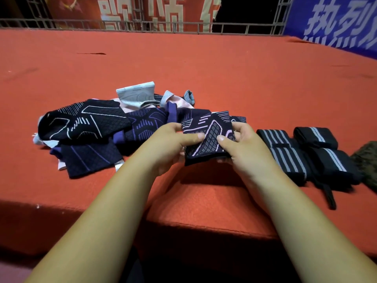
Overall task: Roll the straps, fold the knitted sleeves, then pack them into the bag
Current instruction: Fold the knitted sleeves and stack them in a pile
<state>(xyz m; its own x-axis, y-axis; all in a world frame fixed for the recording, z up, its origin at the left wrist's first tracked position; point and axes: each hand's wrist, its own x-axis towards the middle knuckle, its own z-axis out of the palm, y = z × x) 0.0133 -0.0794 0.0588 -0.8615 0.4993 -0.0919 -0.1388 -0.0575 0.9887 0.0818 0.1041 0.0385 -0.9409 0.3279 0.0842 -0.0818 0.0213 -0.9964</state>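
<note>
Both hands hold one folded sleeve [208,137], dark with pink lines, just above the red table [183,68] near its front edge. The left hand [175,139] pinches the sleeve's left side, thumb on top. The right hand [240,144] pinches the right side the same way. Left of the hands lies a loose pile [98,127] of other sleeves. To their right, rolled striped straps [306,152] sit side by side. A dark mottled cloth [367,162] shows at the right edge.
</note>
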